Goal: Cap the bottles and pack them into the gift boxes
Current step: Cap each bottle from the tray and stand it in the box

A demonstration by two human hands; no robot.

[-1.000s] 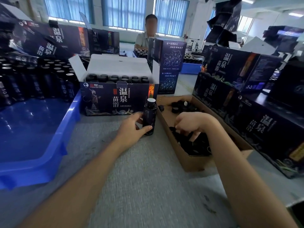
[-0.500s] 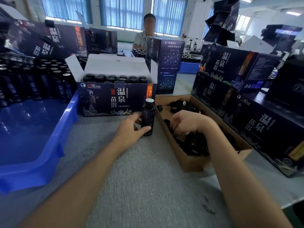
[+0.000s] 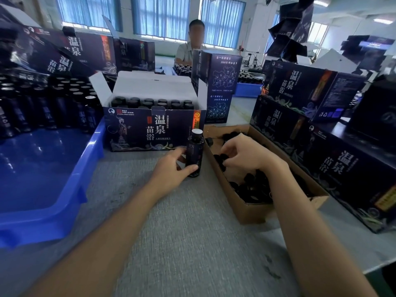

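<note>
A dark bottle (image 3: pixel 194 155) with a bare white mouth stands upright on the grey table. My left hand (image 3: pixel 171 168) grips its lower body from the left. My right hand (image 3: pixel 244 154) reaches into the shallow cardboard box (image 3: pixel 252 211) of loose black caps (image 3: pixel 250 187), fingers curled down and pinching a black cap (image 3: pixel 222 157). Just behind the bottle is an open dark gift box (image 3: pixel 150 129) with its white flaps up and rows of capped bottles inside.
A blue crate (image 3: pixel 42 211) sits at the left with several uncapped bottles (image 3: pixel 42 108) at its back. Closed gift boxes (image 3: pixel 342 168) are stacked along the right, and one stands upright (image 3: pixel 218 82) behind. A person (image 3: pixel 192 43) sits across the table.
My right hand has shifted a little toward the far end of the cap box, fingers working among the caps. My left hand keeps the bottle in place.
</note>
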